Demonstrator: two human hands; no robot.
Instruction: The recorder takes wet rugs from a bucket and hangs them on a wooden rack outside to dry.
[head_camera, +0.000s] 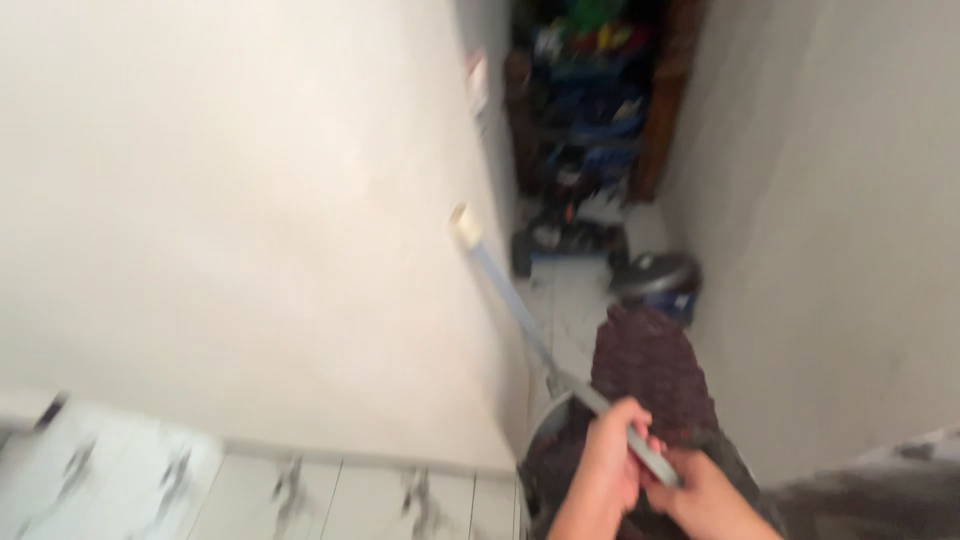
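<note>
Long grey handle (530, 330) is gripped at its near end by both hands: left hand (605, 470) clenched round the shaft, right hand (705, 500) closed on the end just behind it. From the grip the shaft runs up and away, its pale tip (463, 225) close to the white wall (250, 220). Directly under the grip hangs a dark maroon mop head (650, 375), inside a grey bucket rim (545, 425); whether it is wet cannot be judged. Beyond it lies streaked tile floor (565, 300), no wiping evident; clutter (580, 120) stands well off.

Pretty blurry, but the floor (300, 495) is pale tile with dark marbled streaks, running down a narrow corridor. On it further down sit a round dark blue bucket-like thing (660, 280), a low black item (565, 240), and a cluttered shelf unit (585, 100) at the end.
</note>
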